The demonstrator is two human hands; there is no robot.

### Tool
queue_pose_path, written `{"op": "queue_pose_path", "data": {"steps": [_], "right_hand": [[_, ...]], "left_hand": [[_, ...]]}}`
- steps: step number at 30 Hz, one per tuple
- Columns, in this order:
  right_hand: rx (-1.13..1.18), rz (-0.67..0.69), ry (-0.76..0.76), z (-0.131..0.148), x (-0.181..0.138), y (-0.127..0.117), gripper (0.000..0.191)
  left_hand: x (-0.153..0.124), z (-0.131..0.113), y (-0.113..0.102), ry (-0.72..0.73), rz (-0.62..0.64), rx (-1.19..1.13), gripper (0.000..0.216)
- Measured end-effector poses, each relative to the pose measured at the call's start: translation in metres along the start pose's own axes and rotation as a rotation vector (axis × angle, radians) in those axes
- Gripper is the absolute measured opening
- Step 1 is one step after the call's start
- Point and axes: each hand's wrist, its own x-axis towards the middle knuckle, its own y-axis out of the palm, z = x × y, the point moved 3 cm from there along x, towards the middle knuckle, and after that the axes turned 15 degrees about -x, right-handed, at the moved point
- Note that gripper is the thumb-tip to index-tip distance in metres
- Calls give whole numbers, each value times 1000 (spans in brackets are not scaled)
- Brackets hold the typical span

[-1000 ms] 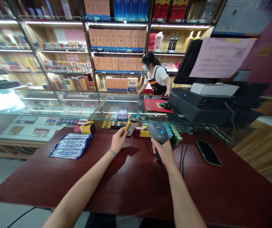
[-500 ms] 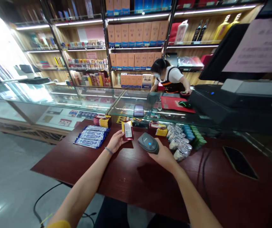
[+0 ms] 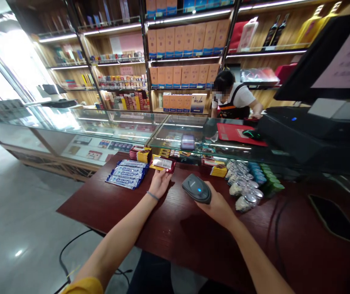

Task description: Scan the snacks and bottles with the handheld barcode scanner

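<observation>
My left hand (image 3: 160, 183) holds a red and yellow packet (image 3: 162, 163) with its white label side up, a little above the dark red table (image 3: 150, 216). The packet lies crosswise over my fingers. My right hand (image 3: 216, 204) is wrapped round a grey handheld barcode scanner (image 3: 197, 188) with a lit blue light, its head pointing left toward the packet. To the left of my left hand are blue and white packets (image 3: 127, 173) in a row. Stacks of red and yellow packets stand behind, one at left (image 3: 140, 154) and another at right (image 3: 214, 166).
Small lidded jars (image 3: 245, 196) and green containers (image 3: 271, 179) stand right of the scanner. A phone (image 3: 335, 218) lies at the far right. A glass counter (image 3: 169, 130) edges the table; a person (image 3: 236, 98) leans behind it. A black monitor (image 3: 318, 61) overhangs the right side.
The packet in my left hand has turned from upright to crosswise. The whole view has shifted, so the scene sits further right; my right hand still holds the scanner.
</observation>
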Motion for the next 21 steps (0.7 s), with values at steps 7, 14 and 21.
{"op": "queue_pose_path", "data": {"steps": [7,14,21], "right_hand": [[-11,-20,-39,-3,2,7,57],[38,-10,8,-3,1,4,48],[103,-35,83,0,0,-1,32]], "left_hand": [[-2,-5,8,43,57,76,26],[1,-1,-4,38,-57,-43,25],[9,-34,-8,296,-206,83,38]]}}
